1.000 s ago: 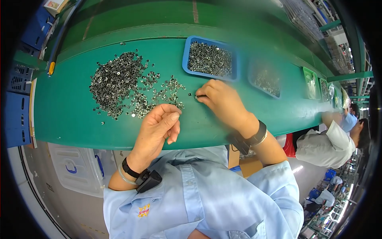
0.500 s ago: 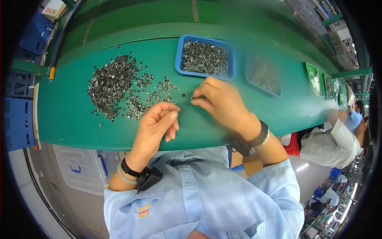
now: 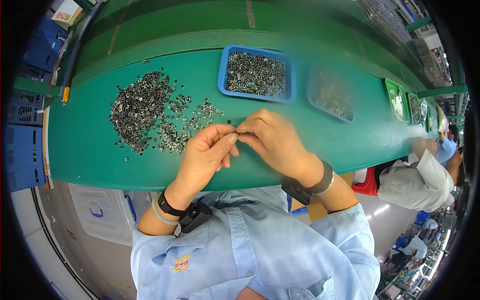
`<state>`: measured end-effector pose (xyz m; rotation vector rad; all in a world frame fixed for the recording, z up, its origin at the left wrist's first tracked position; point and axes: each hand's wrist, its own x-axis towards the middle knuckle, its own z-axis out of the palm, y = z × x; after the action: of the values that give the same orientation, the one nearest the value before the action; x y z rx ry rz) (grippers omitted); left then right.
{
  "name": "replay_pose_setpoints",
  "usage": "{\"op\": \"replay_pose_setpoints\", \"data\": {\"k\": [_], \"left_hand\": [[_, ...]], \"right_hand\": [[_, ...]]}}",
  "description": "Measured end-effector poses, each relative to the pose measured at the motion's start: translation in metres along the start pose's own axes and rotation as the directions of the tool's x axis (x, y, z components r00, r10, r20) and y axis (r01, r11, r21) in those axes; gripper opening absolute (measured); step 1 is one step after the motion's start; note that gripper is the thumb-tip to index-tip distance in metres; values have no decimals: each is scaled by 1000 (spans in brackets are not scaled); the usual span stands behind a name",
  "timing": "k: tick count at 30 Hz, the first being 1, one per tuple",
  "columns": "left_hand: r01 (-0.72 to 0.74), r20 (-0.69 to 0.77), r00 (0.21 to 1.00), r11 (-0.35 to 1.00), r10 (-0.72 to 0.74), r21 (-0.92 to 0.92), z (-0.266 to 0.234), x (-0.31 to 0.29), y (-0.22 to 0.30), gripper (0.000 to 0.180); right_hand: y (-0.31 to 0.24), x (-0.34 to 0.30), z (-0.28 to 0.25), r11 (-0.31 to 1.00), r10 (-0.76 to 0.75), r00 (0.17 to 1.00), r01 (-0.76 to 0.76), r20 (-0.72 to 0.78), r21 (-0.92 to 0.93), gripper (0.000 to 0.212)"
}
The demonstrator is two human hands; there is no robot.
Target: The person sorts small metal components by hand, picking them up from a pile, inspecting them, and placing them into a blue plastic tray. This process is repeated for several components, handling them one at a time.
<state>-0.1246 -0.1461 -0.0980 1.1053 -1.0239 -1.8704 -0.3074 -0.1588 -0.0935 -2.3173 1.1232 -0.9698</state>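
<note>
My left hand [image 3: 206, 150] and my right hand [image 3: 272, 137] meet fingertip to fingertip over the green table. Both are closed in a pinch around a small dark metal part [image 3: 238, 133], mostly hidden by the fingers. Just beyond the fingertips, one loose black part [image 3: 229, 122] lies on the table. To the left spreads a large heap of small black-and-silver metal parts [image 3: 140, 110], with a thinner scatter [image 3: 202, 112] reaching toward my left hand. Beyond my right hand, a blue tray [image 3: 220, 85] holds many similar parts.
Right of the blue tray is a blurred second tray [image 3: 330, 115] with small parts. Green trays [image 3: 387, 95] stand farther right. A co-worker in a pale grey top [image 3: 415, 187] sits at the right. A lidded clear plastic box [image 3: 95, 215] rests below the table's left side.
My left hand has moved right and slightly up, and my right hand slightly down and left. Their fingertips, apart before, now meet at the small part that my right hand was pinching.
</note>
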Motion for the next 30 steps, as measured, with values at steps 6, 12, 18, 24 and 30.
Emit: {"op": "replay_pose_setpoints", "data": {"k": [6, 12, 18, 24, 30], "left_hand": [[-20, -39, 999, 995, 23, 93, 3, 1, -2, 17], [-178, -58, 968, 835, 243, 520, 11, 3, -3, 14], [-301, -74, 887, 693, 455, 655, 14, 6, 1, 13], [-273, -181, 867, 746, 464, 607, 0, 5, 3, 14], [-336, -113, 819, 630, 563, 700, -7, 1, 7, 13]], "right_hand": [[4, -5, -5, 971, 133, 990, -140, 46, 194, 19], [7, -11, -11, 932, 250, 966, -258, 64, 255, 15], [18, -14, -9, 943, 268, 959, -244, -86, 226, 16], [32, -20, -15, 956, 293, 949, -289, -116, 51, 17], [39, 6, -19, 904, 31, 991, -82, -127, -420, 16]]}}
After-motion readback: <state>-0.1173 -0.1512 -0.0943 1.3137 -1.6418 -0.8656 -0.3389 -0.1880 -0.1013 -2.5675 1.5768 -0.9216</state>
